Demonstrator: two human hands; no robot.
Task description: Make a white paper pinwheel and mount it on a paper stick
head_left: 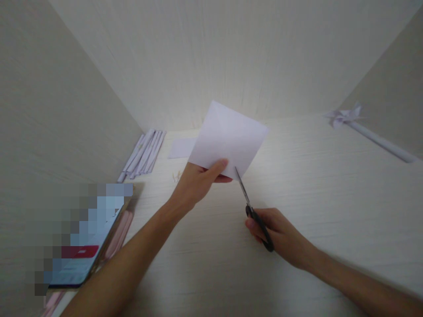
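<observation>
Holding black-handled scissors (262, 229) in my right hand (280, 233) below the middle, I have the blades (243, 189) at the bottom edge of the white paper (230, 134) my left hand (201, 181) pinches mid-frame, with paper rolls (142, 154) farther off at left and a paper pinwheel (345, 116) at upper right.

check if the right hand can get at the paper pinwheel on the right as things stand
Probably not directly: the right hand holds the scissors, which would likely need setting down first, though nothing visible stands between that hand and the pinwheel.
</observation>
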